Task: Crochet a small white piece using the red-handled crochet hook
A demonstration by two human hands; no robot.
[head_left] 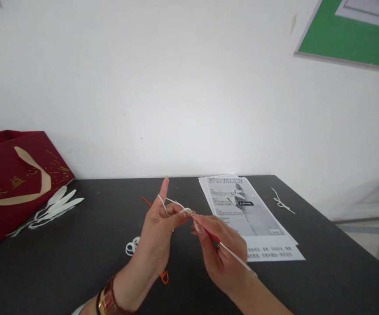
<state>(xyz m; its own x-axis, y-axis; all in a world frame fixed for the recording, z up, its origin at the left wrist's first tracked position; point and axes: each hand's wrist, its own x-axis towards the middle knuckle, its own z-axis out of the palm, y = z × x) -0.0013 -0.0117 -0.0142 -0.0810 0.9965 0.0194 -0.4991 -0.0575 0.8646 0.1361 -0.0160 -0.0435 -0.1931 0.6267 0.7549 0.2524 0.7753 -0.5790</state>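
Note:
My right hand (224,253) is closed round a crochet hook (235,256) with a red grip and a pale shaft. The hook's tip meets a small piece of white yarn work (188,211), which my left hand (158,238) pinches between thumb and fingers. From the work, white yarn (175,202) runs over my raised left index finger. Fingers partly hide the work and the hook's tip. Just behind the left hand lies a thin red stick-like thing (146,201). An orange stitch marker (165,276) and a loose coil of white yarn (132,246) lie near the left wrist.
A dark red gift bag (8,175) with a cream ribbon stands at the left. Beside it lie several white crocheted petals (60,204). Printed sheets (274,252) rest right of my hands on the black table (320,271). Farther right is a knotted yarn scrap (281,203). A white wall rises behind.

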